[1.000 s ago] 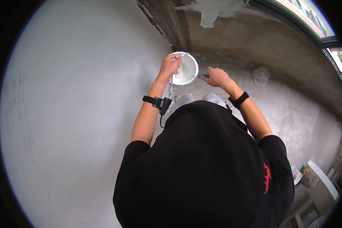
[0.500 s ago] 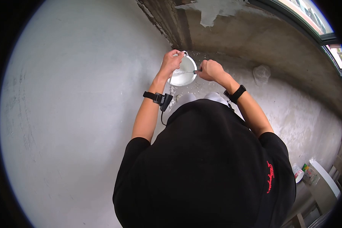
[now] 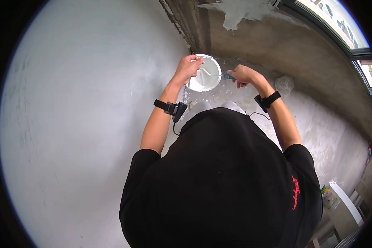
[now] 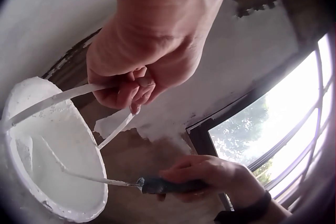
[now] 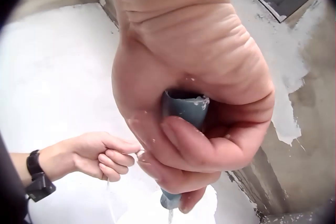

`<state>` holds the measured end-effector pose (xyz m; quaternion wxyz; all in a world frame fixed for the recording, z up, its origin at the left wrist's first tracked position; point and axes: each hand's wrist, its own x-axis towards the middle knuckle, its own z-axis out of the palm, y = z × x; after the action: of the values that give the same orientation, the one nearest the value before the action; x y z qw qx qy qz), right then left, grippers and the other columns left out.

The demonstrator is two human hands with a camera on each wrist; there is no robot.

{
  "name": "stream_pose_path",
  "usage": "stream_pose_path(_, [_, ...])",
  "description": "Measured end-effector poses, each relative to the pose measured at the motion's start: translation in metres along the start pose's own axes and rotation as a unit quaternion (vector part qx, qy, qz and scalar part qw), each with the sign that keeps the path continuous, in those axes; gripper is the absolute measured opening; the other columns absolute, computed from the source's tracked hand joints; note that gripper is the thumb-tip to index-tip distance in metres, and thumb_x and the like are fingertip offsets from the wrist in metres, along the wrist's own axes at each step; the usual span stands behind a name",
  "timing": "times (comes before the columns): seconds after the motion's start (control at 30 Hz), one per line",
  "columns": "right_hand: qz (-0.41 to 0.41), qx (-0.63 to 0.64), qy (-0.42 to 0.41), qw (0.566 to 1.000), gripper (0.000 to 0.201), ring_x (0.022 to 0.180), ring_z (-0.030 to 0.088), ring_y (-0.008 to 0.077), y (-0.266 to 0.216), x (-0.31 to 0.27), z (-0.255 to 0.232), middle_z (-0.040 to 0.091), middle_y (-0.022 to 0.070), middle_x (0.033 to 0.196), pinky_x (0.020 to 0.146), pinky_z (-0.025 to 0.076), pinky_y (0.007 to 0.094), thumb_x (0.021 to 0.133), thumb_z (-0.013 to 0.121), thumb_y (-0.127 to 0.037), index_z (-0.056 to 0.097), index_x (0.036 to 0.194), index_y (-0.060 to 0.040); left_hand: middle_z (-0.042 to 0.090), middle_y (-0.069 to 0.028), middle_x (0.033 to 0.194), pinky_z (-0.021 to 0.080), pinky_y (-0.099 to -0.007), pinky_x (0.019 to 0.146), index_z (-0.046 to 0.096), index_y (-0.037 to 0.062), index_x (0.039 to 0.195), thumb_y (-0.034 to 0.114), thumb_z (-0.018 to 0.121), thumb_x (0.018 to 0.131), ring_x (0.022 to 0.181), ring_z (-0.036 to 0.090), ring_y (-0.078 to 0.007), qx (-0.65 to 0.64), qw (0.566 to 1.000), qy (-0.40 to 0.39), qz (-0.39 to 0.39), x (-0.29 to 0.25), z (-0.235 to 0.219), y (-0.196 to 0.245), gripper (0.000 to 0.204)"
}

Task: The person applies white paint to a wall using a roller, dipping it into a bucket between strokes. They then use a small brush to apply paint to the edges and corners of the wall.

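Observation:
My left hand [image 3: 188, 71] grips the white bail handle [image 4: 58, 99] of a white bucket [image 4: 86, 216], holding it up at a tilt. White paint coats the bucket's inside and rim. My right hand [image 3: 244, 75] is wrapped round the blue-green handle [image 5: 184, 109] of a paint roller, to the right of the bucket. The roller's thin, bent wire frame [image 4: 100, 180] reaches over the rim into the bucket, coated in white. Its far end lies inside against the wall, white on white and hard to make out.
A smooth pale wall [image 3: 82, 103] rises close on the left. Ahead is a bare brown wall [image 3: 252, 41] with white patches, below a dark-framed window [image 3: 355, 51]. A clear plastic bag [image 3: 284, 85] lies on the floor, and boards [image 3: 347, 202] lean at the lower right.
My right hand first moved in over the rim with the roller, then drew back to the right; more of the wire frame shows. My left hand and the bucket shifted slightly.

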<state>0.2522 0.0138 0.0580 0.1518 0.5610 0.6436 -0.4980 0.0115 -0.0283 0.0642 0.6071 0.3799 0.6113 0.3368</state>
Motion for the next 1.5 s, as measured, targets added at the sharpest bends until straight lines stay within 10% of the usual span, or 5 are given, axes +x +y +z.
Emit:
stream_pose_path(0.13, [-0.109, -0.264, 0.345, 0.894, 0.036, 0.072, 0.069, 0.0296, -0.018, -0.017, 0.048, 0.067, 0.0157, 0.068, 0.066, 0.055, 0.0381, 0.09, 0.056, -0.032, 0.063, 0.075, -0.0004, 0.042, 0.006, 0.06, 0.027, -0.0205, 0.043, 0.06, 0.0047, 0.088, 0.024, 0.061, 0.093, 0.05, 0.033, -0.0025, 0.002, 0.999, 0.02, 0.04, 0.004, 0.002, -0.005, 0.02])
stream_pose_path(0.23, [-0.157, -0.286, 0.38, 0.866, 0.026, 0.074, 0.069, 0.032, -0.017, -0.011, 0.063, 0.068, 0.0161, 0.074, 0.068, 0.055, 0.0396, 0.085, 0.061, -0.027, 0.062, 0.076, -0.0025, 0.044, 0.0053, 0.061, 0.028, -0.0205, 0.044, 0.059, 0.0052, 0.088, 0.024, 0.061, 0.093, 0.05, 0.034, -0.0027, 0.015, 0.997, 0.05, 0.062, 0.002, 0.003, -0.001, 0.019])
stream_pose_path(0.57, [-0.105, -0.23, 0.211, 0.944, 0.04, 0.08, 0.068, 0.0352, -0.013, -0.014, 0.057, 0.068, 0.0237, 0.082, 0.074, 0.055, 0.0407, 0.083, 0.059, -0.035, 0.069, 0.088, 0.003, 0.046, 0.0041, 0.062, 0.027, -0.0222, 0.043, 0.058, 0.0064, 0.084, 0.023, 0.06, 0.094, 0.049, 0.033, -0.0033, 0.058, 0.992, 0.035, 0.11, 0.009, 0.002, -0.012, 0.02])
stream_pose_path(0.87, [-0.028, 0.149, -0.073, 0.986, 0.051, 0.043, 0.042, 0.0119, 0.023, -0.006, 0.032, 0.047, 0.0018, 0.052, 0.041, 0.035, 0.0283, 0.09, 0.054, -0.046, 0.066, 0.071, -0.0001, 0.046, 0.0022, 0.065, 0.033, -0.0223, 0.046, 0.059, 0.0056, 0.085, 0.026, 0.061, 0.093, 0.055, 0.038, -0.0052, 0.082, 0.993, 0.074, 0.038, 0.003, -0.006, -0.003, 0.022])
stream_pose_path(1.5, [-0.08, 0.17, 0.151, 0.97, 0.056, 0.05, 0.047, 0.0114, 0.039, -0.06, 0.053, 0.051, 0.0024, 0.054, 0.048, 0.038, 0.0296, 0.088, 0.059, -0.053, 0.068, 0.076, 0.0008, 0.045, -0.0016, 0.063, 0.037, -0.0273, 0.043, 0.051, 0.0011, 0.083, 0.018, 0.052, 0.094, 0.048, 0.04, -0.0103, -0.15, 0.976, 0.141, 0.066, 0.026, -0.025, -0.041, 0.02])
